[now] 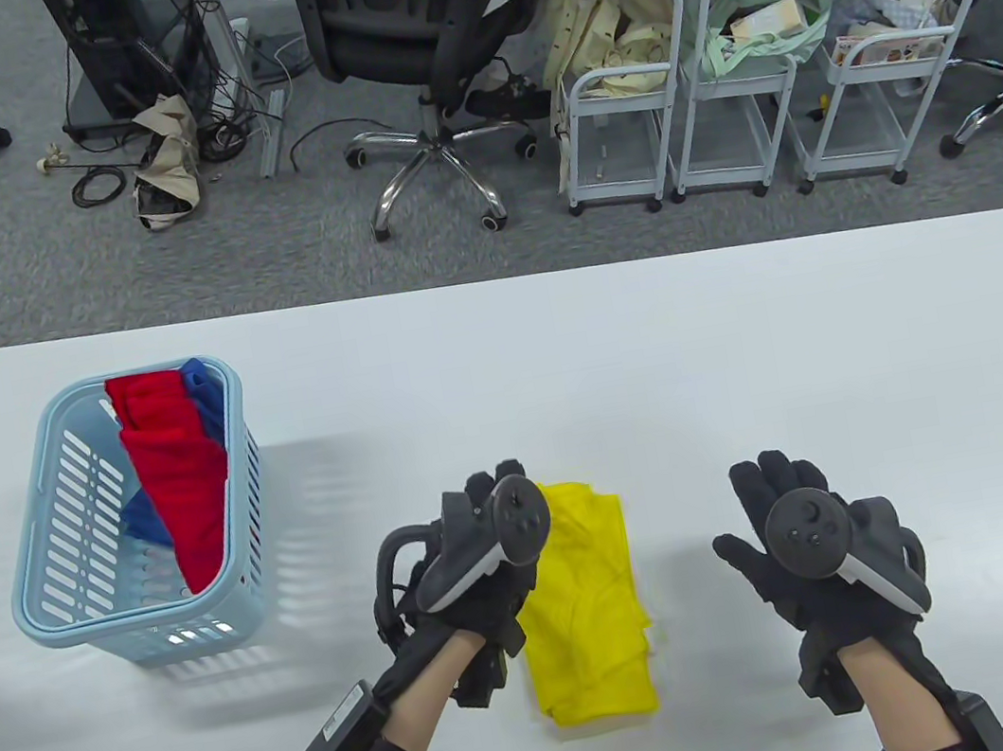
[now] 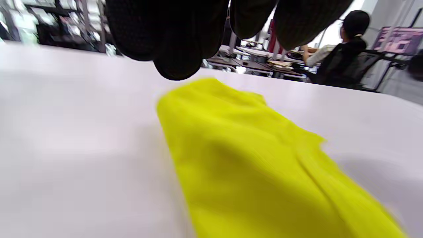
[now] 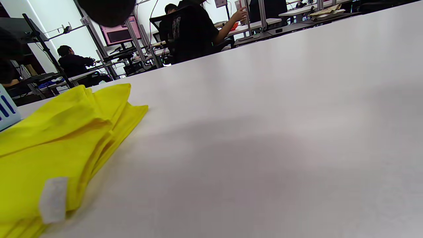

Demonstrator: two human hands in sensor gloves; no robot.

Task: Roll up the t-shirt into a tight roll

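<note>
Nearest, at 6 o'clock: yellow t-shirt lying folded into a narrow strip on the white table, long axis toward 12, probably prepped that way for rolling. No roll started yet. Left hand hovering over the shirt's 9 o'clock edge, gripping nothing, fingers loose, likely lining up a first tuck. Right hand off at 3 o'clock, apart from the cloth, fingers spread and empty. Farther out around 10 o'clock: blue basket holding red cloth and blue cloth.
</note>
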